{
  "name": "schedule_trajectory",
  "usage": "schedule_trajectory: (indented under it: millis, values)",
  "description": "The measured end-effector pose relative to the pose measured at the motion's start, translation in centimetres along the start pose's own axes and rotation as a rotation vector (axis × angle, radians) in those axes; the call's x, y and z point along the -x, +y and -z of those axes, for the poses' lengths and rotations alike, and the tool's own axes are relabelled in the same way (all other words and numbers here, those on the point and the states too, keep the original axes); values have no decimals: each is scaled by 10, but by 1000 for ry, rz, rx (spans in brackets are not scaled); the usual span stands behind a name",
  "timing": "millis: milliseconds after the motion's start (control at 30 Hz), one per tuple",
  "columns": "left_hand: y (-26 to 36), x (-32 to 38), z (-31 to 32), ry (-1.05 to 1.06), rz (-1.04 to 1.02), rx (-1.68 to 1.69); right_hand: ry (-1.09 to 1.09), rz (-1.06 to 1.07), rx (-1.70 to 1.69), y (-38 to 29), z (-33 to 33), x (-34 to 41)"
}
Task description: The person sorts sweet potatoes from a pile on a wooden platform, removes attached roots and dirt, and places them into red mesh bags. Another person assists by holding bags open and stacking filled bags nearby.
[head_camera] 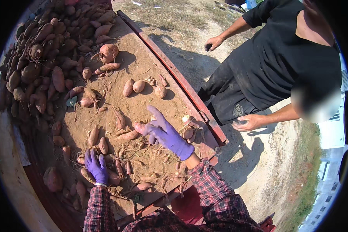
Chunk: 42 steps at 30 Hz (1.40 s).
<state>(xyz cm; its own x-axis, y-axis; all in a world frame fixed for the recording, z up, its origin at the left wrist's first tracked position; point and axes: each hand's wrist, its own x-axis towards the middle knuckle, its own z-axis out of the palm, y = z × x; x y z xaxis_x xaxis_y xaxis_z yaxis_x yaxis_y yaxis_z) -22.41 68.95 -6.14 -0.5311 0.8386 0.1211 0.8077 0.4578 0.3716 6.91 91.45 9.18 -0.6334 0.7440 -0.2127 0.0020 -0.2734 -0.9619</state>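
Observation:
My right hand, in a purple glove, reaches over the dirt-covered truck bed with its index finger extended; the other fingers are partly bent beside a sweet potato. Whether they grip it is hard to tell. My left hand, also gloved in purple, lies palm down on sweet potatoes near the bed's lower left, fingers spread; what is under the palm is hidden. Just above it are two sweet potatoes. Thin roots and small pieces lie scattered between my hands.
A large heap of sweet potatoes fills the bed's upper left. A red metal side rail borders the right. Beyond it stands a person in dark clothes, one hand near the rail. A large round sweet potato lies beside the heap.

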Motion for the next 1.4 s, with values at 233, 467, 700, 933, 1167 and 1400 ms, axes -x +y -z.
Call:
schedule_trajectory:
  millis: [233, 467, 700, 933, 1167, 1400]
  values:
    - [-4, 10, -6, -56, 143, -22, -64, -2, 78, -14, 5, -123]
    - [-17, 9, -5, -57, 162, -65, -14, 393, 49, -132, 65, -156]
    - [-15, 10, -3, -92, 155, -63, 302, 235, -53, -139, 116, -174]
    - [1, 3, 8, -123, 186, -39, -427, 247, -687, -116, 89, -194]
    - [-4, -7, 32, -87, 231, 73, -1247, -222, -81, -149, -71, -139]
    - [-4, -6, 17, -64, 213, 49, -340, 23, 52, -90, -1, -232]
